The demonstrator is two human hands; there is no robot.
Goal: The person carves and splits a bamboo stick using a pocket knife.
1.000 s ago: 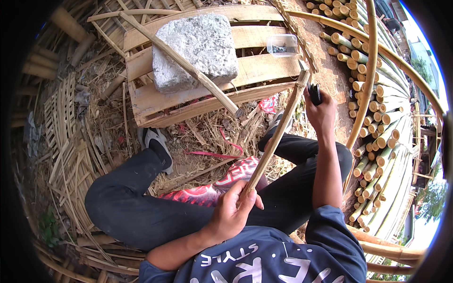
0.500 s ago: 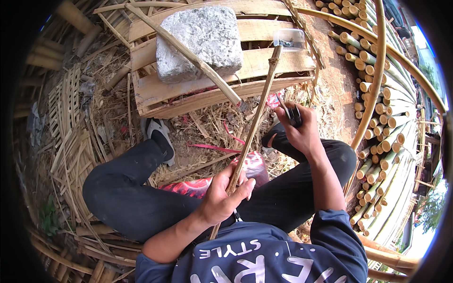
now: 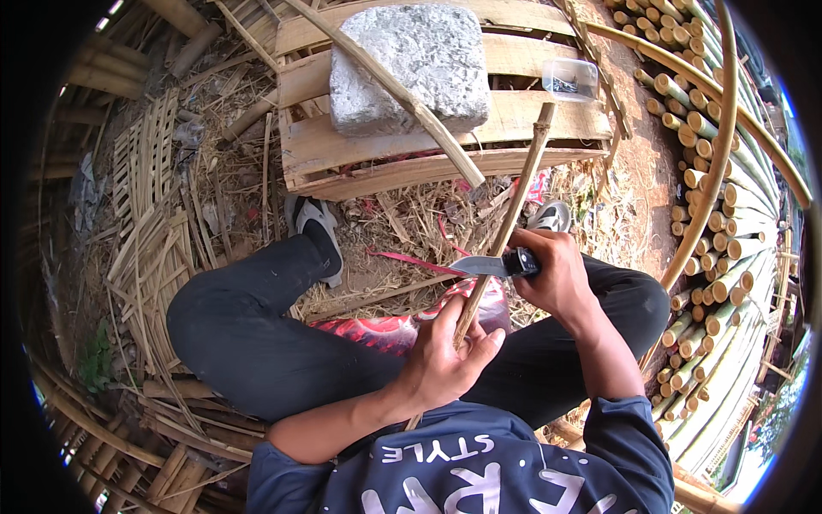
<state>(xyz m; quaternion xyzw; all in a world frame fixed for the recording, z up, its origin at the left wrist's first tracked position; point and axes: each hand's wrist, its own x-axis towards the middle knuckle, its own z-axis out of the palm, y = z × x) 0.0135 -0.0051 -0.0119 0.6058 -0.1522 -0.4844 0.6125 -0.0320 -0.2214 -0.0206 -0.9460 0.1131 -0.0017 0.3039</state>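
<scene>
My left hand [image 3: 447, 353] is closed round the lower part of a long bamboo strip [image 3: 520, 202], which slants up and away to the right between my knees. My right hand [image 3: 556, 272] grips the dark handle of a knife [image 3: 481, 266]. Its blade lies across the strip a little above my left hand, pointing left. The lower end of the strip passes under my left forearm. Beyond it, a second bamboo strip [image 3: 402, 96] leans over a rough grey stone block [image 3: 411, 64] on a slatted wooden crate [image 3: 360, 146].
A clear plastic box [image 3: 572, 79] with small metal pieces sits on the crate's right side. Cut bamboo poles [image 3: 728, 223] are stacked at the right. Woven bamboo and loose slats [image 3: 145, 231] lie at the left. A red patterned sack [image 3: 368, 332] lies between my legs, among shavings.
My right hand has brought the knife down and inward, laying its blade across the strip. The crate and stone have shifted right in the view.
</scene>
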